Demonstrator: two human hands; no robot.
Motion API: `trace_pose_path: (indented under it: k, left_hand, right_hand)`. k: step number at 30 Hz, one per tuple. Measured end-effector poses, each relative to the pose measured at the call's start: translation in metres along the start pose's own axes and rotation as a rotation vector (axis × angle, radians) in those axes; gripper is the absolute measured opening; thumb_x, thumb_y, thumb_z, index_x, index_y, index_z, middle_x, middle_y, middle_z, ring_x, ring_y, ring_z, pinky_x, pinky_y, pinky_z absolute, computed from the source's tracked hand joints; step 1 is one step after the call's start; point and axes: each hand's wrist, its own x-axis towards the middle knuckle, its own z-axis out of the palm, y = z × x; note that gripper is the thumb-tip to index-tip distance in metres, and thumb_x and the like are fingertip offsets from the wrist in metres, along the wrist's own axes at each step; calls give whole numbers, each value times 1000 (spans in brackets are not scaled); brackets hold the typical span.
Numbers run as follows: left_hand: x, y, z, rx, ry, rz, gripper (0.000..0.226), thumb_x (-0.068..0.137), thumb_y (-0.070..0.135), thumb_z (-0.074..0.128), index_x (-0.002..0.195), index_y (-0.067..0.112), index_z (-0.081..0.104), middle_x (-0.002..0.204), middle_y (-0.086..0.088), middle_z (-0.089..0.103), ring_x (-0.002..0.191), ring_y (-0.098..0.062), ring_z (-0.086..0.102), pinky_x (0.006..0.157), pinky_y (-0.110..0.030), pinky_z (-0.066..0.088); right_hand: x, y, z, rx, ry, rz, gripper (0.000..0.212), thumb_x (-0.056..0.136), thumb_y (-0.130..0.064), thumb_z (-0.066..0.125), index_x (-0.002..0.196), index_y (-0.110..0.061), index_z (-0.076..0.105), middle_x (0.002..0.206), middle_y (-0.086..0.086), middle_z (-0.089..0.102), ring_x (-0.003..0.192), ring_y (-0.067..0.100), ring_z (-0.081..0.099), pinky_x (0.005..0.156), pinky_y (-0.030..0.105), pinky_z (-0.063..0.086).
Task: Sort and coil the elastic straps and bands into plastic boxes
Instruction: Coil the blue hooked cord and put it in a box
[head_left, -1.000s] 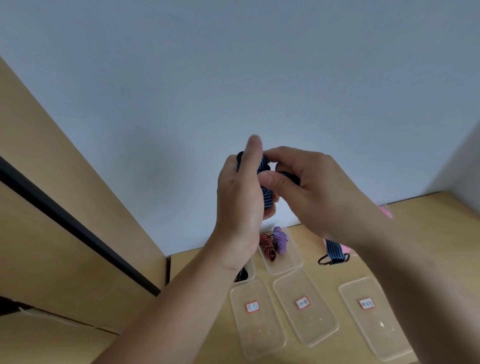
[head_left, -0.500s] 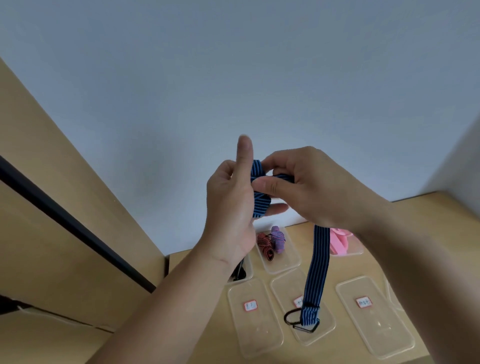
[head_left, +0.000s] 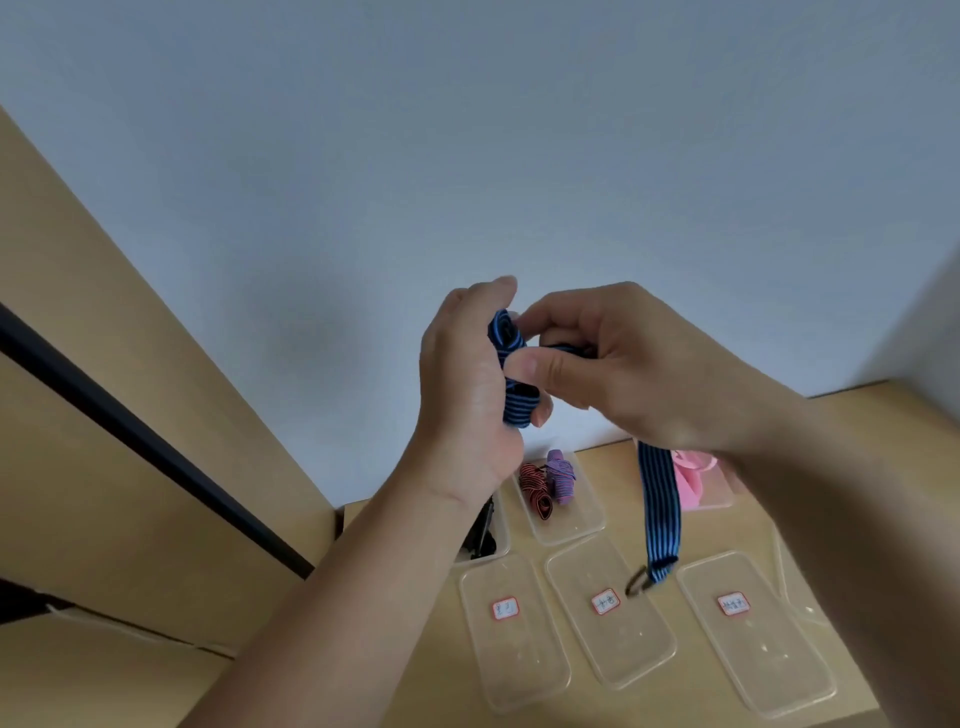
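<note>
A blue-and-black striped elastic strap (head_left: 660, 499) is partly wound round the fingers of my left hand (head_left: 467, 395), held up in front of the wall. My right hand (head_left: 618, 364) pinches the strap beside the coil. The strap's free end hangs down to a dark metal ring (head_left: 638, 581) just above the middle lid. A clear box (head_left: 587, 525) behind holds a red coil (head_left: 537, 491) and a purple coil (head_left: 561, 475). Another box (head_left: 719, 496) holds pink bands (head_left: 688, 475).
Three clear lids with red-edged labels lie flat on the wooden table: left (head_left: 514, 639), middle (head_left: 613, 618), right (head_left: 753, 634). A box with something black (head_left: 483, 535) is half hidden behind my left wrist. A wooden side panel (head_left: 130, 415) rises at left; the wall is behind.
The hanging tail has become shorter as more strap is wound on my left hand; its ring rose from the middle lid's surface to just above it. Both hands moved slightly right.
</note>
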Motion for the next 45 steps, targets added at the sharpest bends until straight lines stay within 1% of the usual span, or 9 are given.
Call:
trace_pose_path:
  k: [3, 7, 13, 17, 23, 26, 30, 35, 45]
  left_hand:
    - [-2, 7, -6, 65, -232, -104, 32, 84, 37, 56, 56, 22, 53, 57, -4, 47, 47, -28, 53, 38, -17, 27]
    - [-5, 13, -12, 109, -323, -180, 23, 84, 39, 55, 72, 24, 44, 68, -5, 25, 55, -23, 35, 39, -18, 28]
    - [-4, 2, -1, 119, 17, -20, 35, 95, 40, 58, 70, 20, 44, 61, 3, 39, 54, -21, 47, 50, -27, 39]
    - [-12, -10, 2, 147, 198, 168, 44, 96, 50, 60, 67, 23, 42, 66, 5, 45, 67, -19, 45, 53, -26, 39]
    - [-26, -20, 1, 180, -11, 122, 39, 86, 58, 58, 98, 22, 54, 91, 1, 58, 83, -19, 54, 64, -33, 39]
    - [-25, -12, -5, 150, -124, 103, 35, 92, 58, 55, 91, 23, 50, 85, 3, 53, 67, -14, 50, 54, -24, 34]
    - [-22, -1, -16, 100, -370, -55, 40, 101, 59, 43, 111, 20, 44, 82, 3, 48, 57, -11, 39, 42, -19, 21]
    - [-24, -2, -24, 25, -498, -204, 46, 100, 65, 40, 89, 22, 54, 71, 4, 44, 49, -8, 35, 40, -19, 16]
    - [-24, -19, -32, 75, -195, -127, 65, 81, 81, 44, 88, 21, 69, 65, -1, 48, 41, -9, 23, 38, -16, 19]
  right_hand:
    - [-1, 0, -9, 6, -104, -2, 13, 98, -12, 63, 105, -14, 74, 54, -6, 54, 50, 3, 44, 54, 13, 33]
    - [-3, 3, -8, 37, -143, 26, 10, 96, -20, 64, 99, -14, 71, 55, -2, 51, 55, 14, 41, 55, 27, 33]
    - [-2, 11, 5, 27, -28, 33, 10, 99, -20, 62, 104, -15, 69, 54, -8, 50, 53, 14, 39, 55, 27, 32]
    - [-3, 12, 10, -27, 18, 32, 13, 100, -25, 60, 108, -19, 68, 55, 7, 47, 51, 17, 30, 50, 33, 26]
    - [-4, 11, 13, -162, 101, 5, 17, 99, -26, 59, 99, -12, 69, 50, -7, 52, 43, 6, 39, 46, 15, 29]
    - [-5, 8, 5, -106, 87, 7, 17, 98, -26, 63, 99, -10, 69, 51, -13, 55, 44, 5, 43, 48, 12, 33]
    - [-7, 6, -4, -153, 103, 17, 13, 91, -30, 71, 89, -17, 70, 46, -17, 49, 42, 4, 39, 46, 10, 30]
    - [-14, 3, -12, -196, 82, 56, 22, 81, -47, 74, 79, -24, 72, 47, -7, 42, 42, 6, 29, 42, 17, 24]
    - [-17, 2, -26, -241, 165, 66, 35, 84, -46, 73, 65, -17, 66, 43, -13, 33, 39, 7, 26, 39, 13, 22]
